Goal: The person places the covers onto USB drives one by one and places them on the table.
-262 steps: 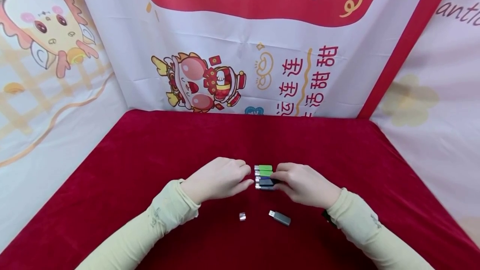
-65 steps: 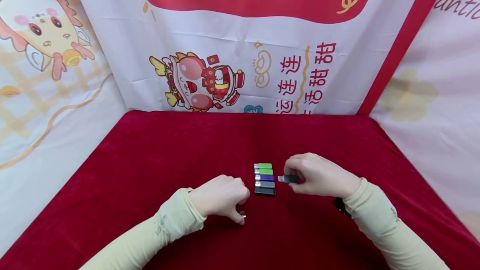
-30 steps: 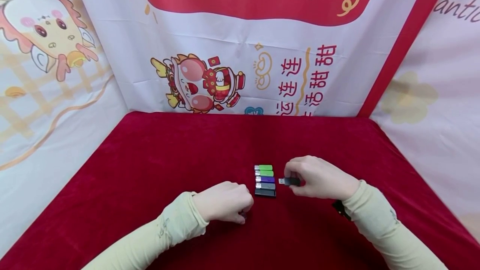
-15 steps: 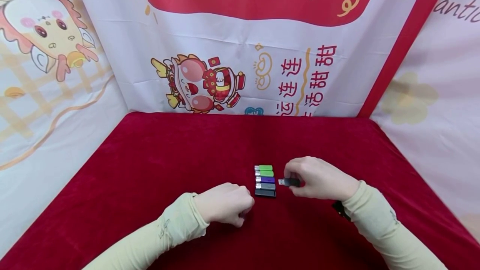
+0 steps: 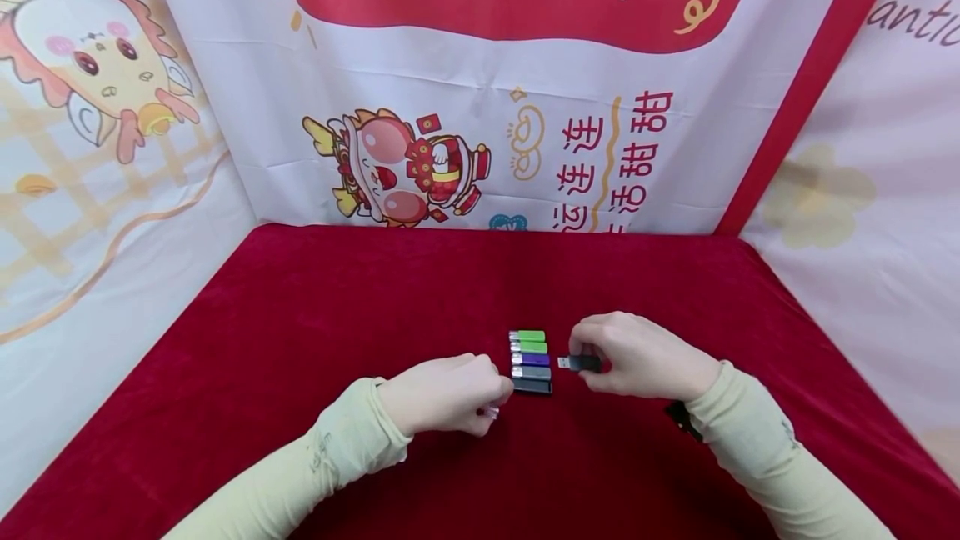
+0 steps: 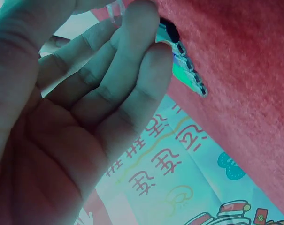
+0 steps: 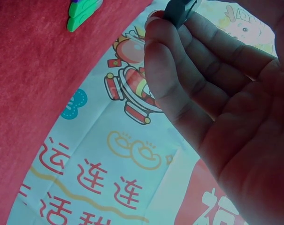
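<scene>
In the head view, my left hand (image 5: 448, 394) pinches a small clear cap (image 5: 492, 412) between thumb and fingers. The cap's edge also peeks past the fingertips in the left wrist view, as clear plastic (image 6: 115, 11). My right hand (image 5: 637, 355) holds a dark grey USB flash drive (image 5: 579, 362), its metal plug bare and facing left. Between the hands lie several flash drives in a row: two green (image 5: 532, 336), one purple (image 5: 536, 359) and one grey (image 5: 536, 372), with clear caps on their left ends. A slim black piece (image 5: 532, 387) closes the near end, the left fingertips right beside it.
A dark red cloth (image 5: 360, 298) covers the table. Printed fabric walls (image 5: 465, 65) stand behind it and at both sides. Something small and black (image 5: 683, 421) shows under the right sleeve.
The right hand has picked up the loose grey drive, and the left hand the clear cap from the cloth. In the last half second the left hand has moved forward towards the row.
</scene>
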Demonstrator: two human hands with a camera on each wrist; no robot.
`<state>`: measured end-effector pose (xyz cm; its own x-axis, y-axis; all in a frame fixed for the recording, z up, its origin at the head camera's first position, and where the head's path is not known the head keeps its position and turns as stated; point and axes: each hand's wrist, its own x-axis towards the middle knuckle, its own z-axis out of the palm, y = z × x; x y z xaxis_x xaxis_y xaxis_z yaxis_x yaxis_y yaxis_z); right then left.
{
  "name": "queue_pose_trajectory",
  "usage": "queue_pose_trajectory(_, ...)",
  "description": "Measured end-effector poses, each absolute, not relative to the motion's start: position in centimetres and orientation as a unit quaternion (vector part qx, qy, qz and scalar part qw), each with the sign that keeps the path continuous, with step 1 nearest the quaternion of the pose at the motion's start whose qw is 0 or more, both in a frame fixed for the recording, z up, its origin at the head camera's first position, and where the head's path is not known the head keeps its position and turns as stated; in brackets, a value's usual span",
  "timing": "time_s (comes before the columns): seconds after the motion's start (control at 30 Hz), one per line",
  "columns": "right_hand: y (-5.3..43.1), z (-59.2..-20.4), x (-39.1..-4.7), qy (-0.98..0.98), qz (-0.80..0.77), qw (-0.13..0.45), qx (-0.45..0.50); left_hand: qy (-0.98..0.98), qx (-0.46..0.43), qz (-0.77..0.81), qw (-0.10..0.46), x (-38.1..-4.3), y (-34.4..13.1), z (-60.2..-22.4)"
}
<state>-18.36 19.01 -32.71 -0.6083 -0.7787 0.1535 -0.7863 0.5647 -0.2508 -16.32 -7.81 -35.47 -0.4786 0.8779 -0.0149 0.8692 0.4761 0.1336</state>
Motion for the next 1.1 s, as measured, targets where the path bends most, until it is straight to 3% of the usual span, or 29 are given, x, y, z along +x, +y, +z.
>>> queue_pose_trajectory(0.4,19.1,-32.8,-18.4,-0.884,0.151,0.015,0.442,0.86,0.504,0.071,0.03,-16.8,-8.5,-34.6)
queue_pose_trajectory(1.1,18.8,-32.9,-18.6,-0.868,0.188,0.029,0.459,0.787,0.554,0.143,-0.232,-17.5,-9.8,-31.9)
